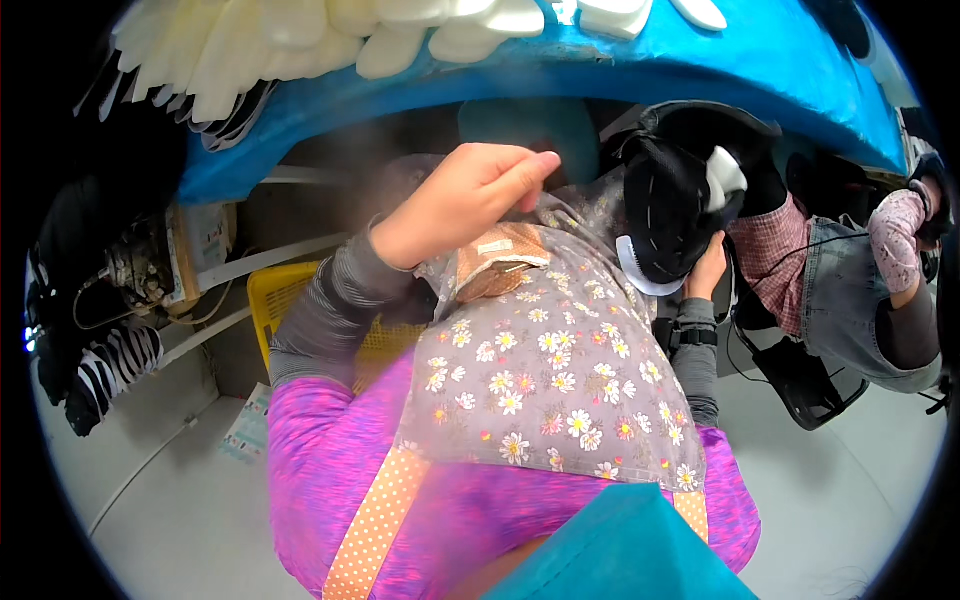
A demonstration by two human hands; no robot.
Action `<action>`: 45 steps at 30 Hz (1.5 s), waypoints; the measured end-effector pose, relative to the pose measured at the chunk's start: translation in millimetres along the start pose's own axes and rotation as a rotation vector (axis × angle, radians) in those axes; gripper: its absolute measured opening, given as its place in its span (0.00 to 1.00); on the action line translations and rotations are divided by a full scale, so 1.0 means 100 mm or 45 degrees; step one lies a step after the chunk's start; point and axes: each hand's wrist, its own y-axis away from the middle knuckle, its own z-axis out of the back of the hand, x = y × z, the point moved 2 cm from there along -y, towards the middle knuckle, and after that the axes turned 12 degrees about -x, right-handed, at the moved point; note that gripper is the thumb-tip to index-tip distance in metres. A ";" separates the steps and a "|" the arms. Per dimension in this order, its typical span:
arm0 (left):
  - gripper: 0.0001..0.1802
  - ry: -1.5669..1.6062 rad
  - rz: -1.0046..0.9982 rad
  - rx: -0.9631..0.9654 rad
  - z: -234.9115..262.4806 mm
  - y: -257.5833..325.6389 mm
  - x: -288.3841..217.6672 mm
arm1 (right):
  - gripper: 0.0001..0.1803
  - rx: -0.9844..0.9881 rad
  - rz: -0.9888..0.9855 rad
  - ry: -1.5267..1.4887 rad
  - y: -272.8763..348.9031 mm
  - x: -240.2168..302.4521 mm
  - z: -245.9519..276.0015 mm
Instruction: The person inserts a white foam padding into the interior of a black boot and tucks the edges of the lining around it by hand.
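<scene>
One black fabric shoe piece with a white curved edge [665, 212] sits right of centre; I see the right hand [708, 268] partly closed, holding its near side. Left, the loosely folded left hand [475, 200] is raised, its palm hidden; I cannot tell its contents. Far, white sole-shaped pads [390, 52] cover a blue-covered table [700, 70].
</scene>
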 end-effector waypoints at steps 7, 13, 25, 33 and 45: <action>0.18 -0.522 -0.967 -0.392 -0.43 -0.63 0.26 | 0.28 0.068 0.086 0.265 -0.15 -0.24 -0.10; 0.28 -0.666 -0.307 -0.302 -0.71 -1.07 0.57 | 0.27 0.101 0.121 0.384 -0.20 -0.36 -0.01; 0.09 -0.478 -0.688 -0.010 -0.76 -1.14 0.20 | 0.24 0.156 0.309 0.507 -0.40 -0.21 0.05; 0.08 -0.326 -0.911 -0.238 -0.64 -0.76 -0.27 | 0.24 0.255 0.513 0.707 -0.32 0.40 -0.01; 0.25 0.070 -0.455 0.505 -0.75 -0.68 0.15 | 0.13 0.256 0.852 0.916 -0.02 0.44 -0.35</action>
